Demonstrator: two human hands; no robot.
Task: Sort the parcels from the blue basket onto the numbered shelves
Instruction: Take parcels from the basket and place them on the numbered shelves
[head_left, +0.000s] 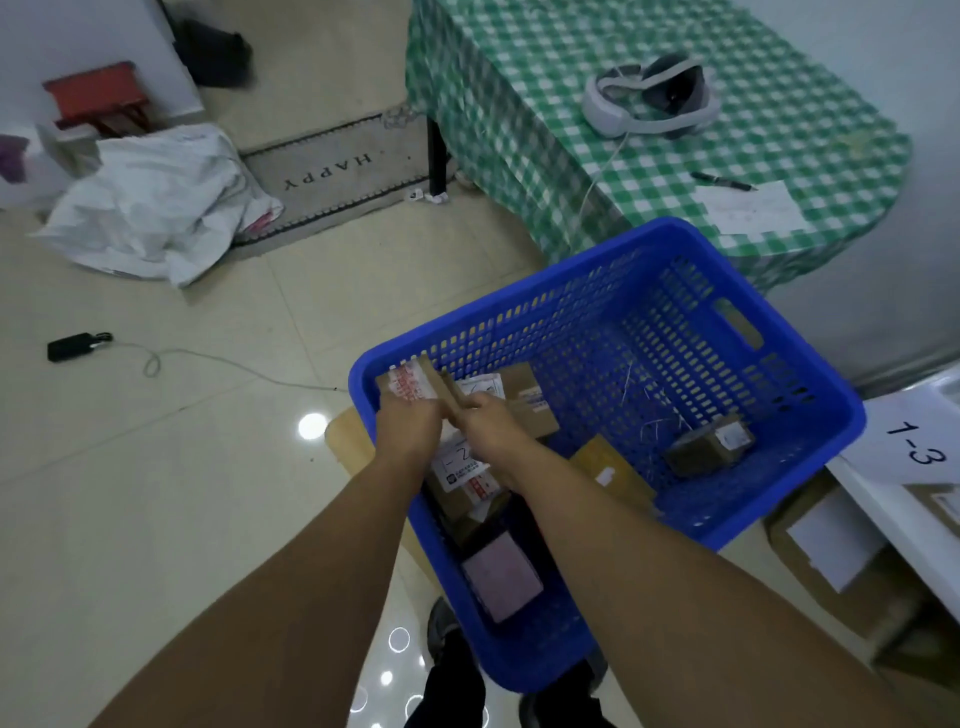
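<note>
Holding a small box (415, 382), the left hand (408, 428) and right hand (491, 418) both have a grip clamped on it, maybe to read its label. Other boxes (530, 410) lie below the grip in the blue basket (675, 231). Shelf sign 1-3 (914, 447) is far to the right.

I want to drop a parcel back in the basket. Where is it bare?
The basket floor is bare at the far end, beyond the small dark box. Crowded: the near-left end, where left hand and right hand grip a parcel.
</note>
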